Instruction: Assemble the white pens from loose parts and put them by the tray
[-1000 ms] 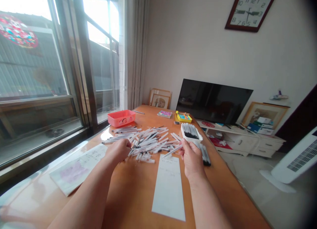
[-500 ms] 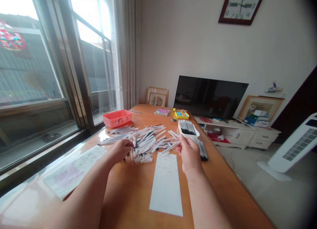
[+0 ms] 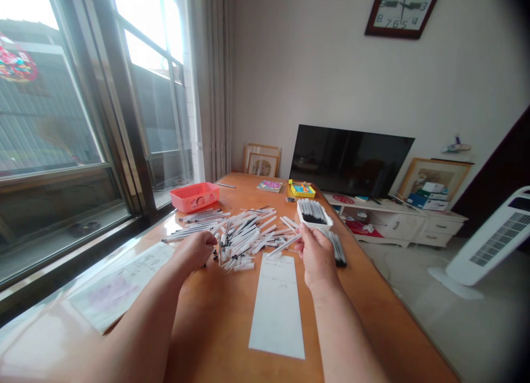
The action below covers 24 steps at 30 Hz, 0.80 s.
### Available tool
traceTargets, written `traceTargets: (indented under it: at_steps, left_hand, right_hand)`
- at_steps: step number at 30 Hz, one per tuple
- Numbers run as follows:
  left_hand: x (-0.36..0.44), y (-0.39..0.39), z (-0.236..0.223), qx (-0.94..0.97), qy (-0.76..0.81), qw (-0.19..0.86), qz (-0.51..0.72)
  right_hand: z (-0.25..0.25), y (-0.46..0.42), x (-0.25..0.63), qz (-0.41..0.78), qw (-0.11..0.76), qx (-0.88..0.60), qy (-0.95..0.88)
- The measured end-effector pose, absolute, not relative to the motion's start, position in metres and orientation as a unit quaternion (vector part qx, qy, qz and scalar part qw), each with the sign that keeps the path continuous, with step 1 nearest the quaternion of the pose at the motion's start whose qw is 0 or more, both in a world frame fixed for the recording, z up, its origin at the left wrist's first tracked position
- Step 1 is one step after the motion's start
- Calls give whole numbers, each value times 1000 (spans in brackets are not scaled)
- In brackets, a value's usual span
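My right hand (image 3: 318, 257) pinches a white pen barrel (image 3: 285, 244), which points left and down over the top of a paper strip. At the left edge of a loose pile of white pen parts (image 3: 244, 233), my left hand (image 3: 199, 250) has its fingers drawn together. Small black pieces (image 3: 216, 254) lie by those fingertips; whether the fingers hold one is hidden. Just beyond my right hand, a white tray (image 3: 327, 226) holds a row of pens with black ends. More black-ended pens (image 3: 338, 250) lie beside that tray on the right.
A pink plastic box (image 3: 194, 198) stands at the table's left edge, with thin refills (image 3: 199, 222) in front. The paper strip (image 3: 277, 311) lies centrally, a booklet (image 3: 120, 286) to the left. Farther back are a yellow box (image 3: 302, 191) and a small colourful book (image 3: 269, 186).
My left hand has shifted slightly left, away from the pile, uncovering small black pieces near its fingertips. My right hand keeps its hold on the pen barrel; the view has tilted slightly.
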<state>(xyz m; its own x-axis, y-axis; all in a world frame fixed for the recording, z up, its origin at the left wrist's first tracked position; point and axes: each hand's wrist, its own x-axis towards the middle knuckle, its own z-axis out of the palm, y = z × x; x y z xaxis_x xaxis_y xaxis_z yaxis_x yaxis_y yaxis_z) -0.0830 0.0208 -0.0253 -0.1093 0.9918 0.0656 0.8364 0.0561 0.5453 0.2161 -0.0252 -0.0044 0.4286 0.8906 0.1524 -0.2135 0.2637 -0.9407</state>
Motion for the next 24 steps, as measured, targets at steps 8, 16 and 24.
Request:
traceTargets:
  at_steps: [8,16,24]
  left_hand:
    - [-73,20,-35,676,674,224,197]
    - [-62,16,-33,766,599,132,194]
    - [-63,13,-26,751,635,89,158]
  right_hand:
    - [-2,-27,215,385,703,-469,-371]
    - [-1,-29,215,394,704,-464,-366]
    - [-2,-28,216,395,706,-458,-369]
